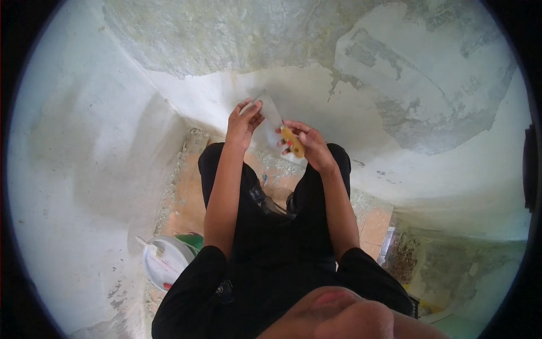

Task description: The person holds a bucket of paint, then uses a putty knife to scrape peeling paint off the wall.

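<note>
My right hand [311,144] holds the yellowish handle of a putty knife [293,142], whose thin, wide blade points up and to the left. The fingers of my left hand [247,118] are at the blade's far end, pinching or touching its edge. Both hands are above my knees, in front of a wall [305,89] with patchy, peeling paint and bare grey plaster. A small red spot shows on or beside the handle; what it is, I cannot tell.
A lidded paint bucket [163,265] stands at lower left near the side wall, with a pale-handled brush [148,244] and a small red object on its lid. Orange floor tiles [188,203] bear debris along the wall's foot. A recess with rough brickwork [402,258] lies at lower right.
</note>
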`<state>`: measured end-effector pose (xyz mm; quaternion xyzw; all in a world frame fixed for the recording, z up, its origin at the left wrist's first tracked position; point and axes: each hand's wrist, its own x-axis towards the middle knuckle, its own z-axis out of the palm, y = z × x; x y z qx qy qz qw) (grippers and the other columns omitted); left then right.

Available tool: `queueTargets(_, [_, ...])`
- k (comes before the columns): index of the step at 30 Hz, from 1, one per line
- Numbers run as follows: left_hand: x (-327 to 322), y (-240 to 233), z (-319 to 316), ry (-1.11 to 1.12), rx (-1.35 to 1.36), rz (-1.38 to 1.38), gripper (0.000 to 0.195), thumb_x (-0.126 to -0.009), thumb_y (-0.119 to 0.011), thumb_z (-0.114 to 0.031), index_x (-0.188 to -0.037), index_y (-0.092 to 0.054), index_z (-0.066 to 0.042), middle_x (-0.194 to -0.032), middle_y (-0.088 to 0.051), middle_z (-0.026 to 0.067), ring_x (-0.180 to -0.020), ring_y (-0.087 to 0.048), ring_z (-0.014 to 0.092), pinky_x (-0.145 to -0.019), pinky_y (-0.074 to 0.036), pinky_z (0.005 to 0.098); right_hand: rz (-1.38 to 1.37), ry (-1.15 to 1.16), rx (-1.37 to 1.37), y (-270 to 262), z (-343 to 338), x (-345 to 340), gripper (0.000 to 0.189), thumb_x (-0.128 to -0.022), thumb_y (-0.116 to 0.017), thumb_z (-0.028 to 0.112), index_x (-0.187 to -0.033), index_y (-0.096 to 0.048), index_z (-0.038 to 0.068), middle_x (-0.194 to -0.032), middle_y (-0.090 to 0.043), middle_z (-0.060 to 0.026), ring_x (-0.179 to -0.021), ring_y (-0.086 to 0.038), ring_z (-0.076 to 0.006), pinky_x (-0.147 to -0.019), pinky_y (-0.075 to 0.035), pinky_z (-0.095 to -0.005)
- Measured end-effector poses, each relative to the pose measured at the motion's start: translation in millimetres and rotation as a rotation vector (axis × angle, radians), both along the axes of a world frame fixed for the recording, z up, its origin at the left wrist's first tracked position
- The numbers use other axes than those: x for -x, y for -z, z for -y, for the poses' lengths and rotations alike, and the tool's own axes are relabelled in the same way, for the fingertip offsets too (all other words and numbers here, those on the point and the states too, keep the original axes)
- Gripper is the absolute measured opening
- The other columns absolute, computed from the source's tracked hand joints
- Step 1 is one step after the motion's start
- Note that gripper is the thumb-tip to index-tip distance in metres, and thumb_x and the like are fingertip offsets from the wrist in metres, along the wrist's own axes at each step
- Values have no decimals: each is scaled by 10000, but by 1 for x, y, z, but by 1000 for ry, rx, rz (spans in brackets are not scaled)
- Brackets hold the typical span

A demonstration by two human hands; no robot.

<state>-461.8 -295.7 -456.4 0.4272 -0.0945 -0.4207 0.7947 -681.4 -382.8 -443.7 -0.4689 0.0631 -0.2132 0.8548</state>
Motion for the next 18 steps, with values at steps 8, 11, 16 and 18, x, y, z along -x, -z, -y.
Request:
queueTargets(8, [60, -20, 29, 6, 68, 230, 558, -868, -863, -122, -1318, -540, -61, -1041, -718, 87, -896, -686, 144, -757, -562, 289, -319, 368, 308, -1, -21, 8, 365, -1108, -550, 277, -1376, -441, 54, -786, -591, -36, -544, -506, -85, -456, -388, -258])
queueTargets(11, [87, -16, 44, -193, 18, 671, 552, -905, -832, -153, -1338, -508, -42, -1168, -682, 117, -993, -670, 134, -761, -557, 306, -375, 798, 640, 17, -14, 16, 295, -1092, -578, 204, -1312, -514, 19, -697, -575, -6, -561, -490, -62, -509, -395, -261])
queueTargets(16, [125, -22, 50, -300, 146, 1307, 314, -971, -673, -75, -1279, -675, -12, -1284, -671, 146, -1166, -657, 326, -936, -556, 392, -564, 906, 666, 10, -6, 44, 243, -1061, -604, 124, -1254, -620, -23, -642, -531, -23, -556, -462, -63, -514, -383, -271])
queueTargets(18, [141, -17, 56, -259, 157, 1366, 336, -975, -670, -83, -1304, -665, -12, -1320, -664, 157, -1211, -642, 332, -979, -543, 407, -659, 985, 804, 20, -1, 51, 232, -1045, -596, 91, -1222, -667, -41, -690, -607, -82, -583, -562, -111, -554, -447, -291])
